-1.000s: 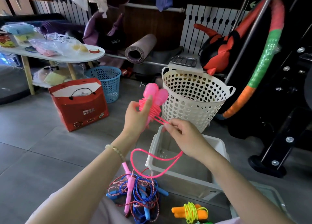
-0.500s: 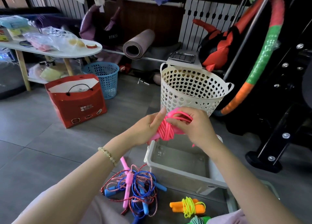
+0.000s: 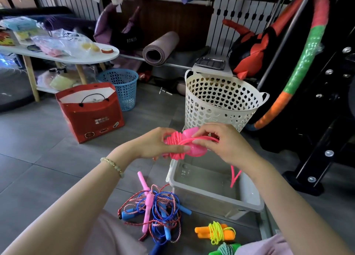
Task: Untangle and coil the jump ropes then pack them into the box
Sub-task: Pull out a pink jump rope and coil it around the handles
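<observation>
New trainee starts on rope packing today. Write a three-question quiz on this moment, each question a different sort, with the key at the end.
1. True or false: the orange-handled rope already lies inside the grey box.
2. What colour is the part-wound rope held between the left hand and the right hand? A. blue B. pink C. green
3. Fill in: the cord wound round the orange handles is ___.

Key: 1. False, it lies on the floor in front of the box. 2. B. 3. Yellow.
</observation>
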`<control>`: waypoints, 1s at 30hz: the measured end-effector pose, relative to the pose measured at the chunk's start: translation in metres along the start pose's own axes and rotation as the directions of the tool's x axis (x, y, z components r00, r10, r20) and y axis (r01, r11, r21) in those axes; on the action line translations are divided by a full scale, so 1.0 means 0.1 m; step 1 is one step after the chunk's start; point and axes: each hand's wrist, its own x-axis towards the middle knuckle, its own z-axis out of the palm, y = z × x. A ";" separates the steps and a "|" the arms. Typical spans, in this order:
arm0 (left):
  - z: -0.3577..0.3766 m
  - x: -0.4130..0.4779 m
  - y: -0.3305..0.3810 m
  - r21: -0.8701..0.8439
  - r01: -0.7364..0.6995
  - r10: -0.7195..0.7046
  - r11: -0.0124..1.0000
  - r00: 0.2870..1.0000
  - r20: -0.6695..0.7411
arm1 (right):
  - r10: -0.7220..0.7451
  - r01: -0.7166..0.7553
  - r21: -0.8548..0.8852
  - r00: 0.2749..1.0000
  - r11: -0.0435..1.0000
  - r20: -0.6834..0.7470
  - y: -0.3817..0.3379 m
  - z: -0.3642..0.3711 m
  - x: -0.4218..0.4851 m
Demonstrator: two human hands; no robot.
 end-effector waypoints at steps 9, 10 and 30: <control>0.18 0.06 0.05 0.194 -0.072 0.063 0.978 0.997 0.050 | 0.004 -0.004 -0.001 0.999 1.000 0.046 -0.06 0.13 0.03; 0.19 0.05 0.07 0.262 -0.103 0.091 0.960 0.994 0.060 | 0.016 -0.019 0.040 0.997 0.999 0.077 -0.05 0.11 0.04; 0.17 0.02 0.14 -0.332 -0.264 0.251 0.906 0.965 -0.081 | 0.213 -0.368 0.894 0.923 0.256 0.319 0.00 0.08 -0.03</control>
